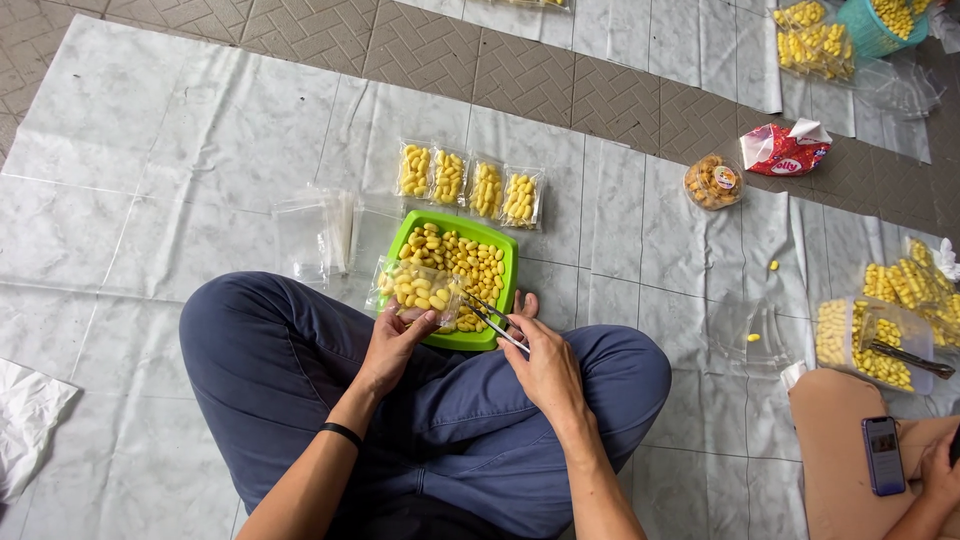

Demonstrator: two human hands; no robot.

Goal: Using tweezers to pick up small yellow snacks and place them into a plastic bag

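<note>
Gripped in the right hand [545, 365] is a pair of metal tongs [492, 322], fingers closed round the handles; whether the tips are together or apart cannot be told at this size. Left hand [392, 345] is clamped on a small clear packet [420, 290] part-filled with yellow pieces, held tilted over the near left corner of the tray, apparently so its mouth faces the tongs.

White plastic sheeting [150, 200] covers the tiled floor, seemingly to keep the goods clean. The person sits cross-legged in blue trousers [290, 370], the work just ahead of the shins.

A green tray [508, 270] of loose yellow pieces lies in front of both hands; the tong tips rest over its near edge, just beside the packet. Four filled packets [468, 186] lie in a row beyond the tray. Empty clear bags [315, 235] are stacked to its left, within reach.
</note>
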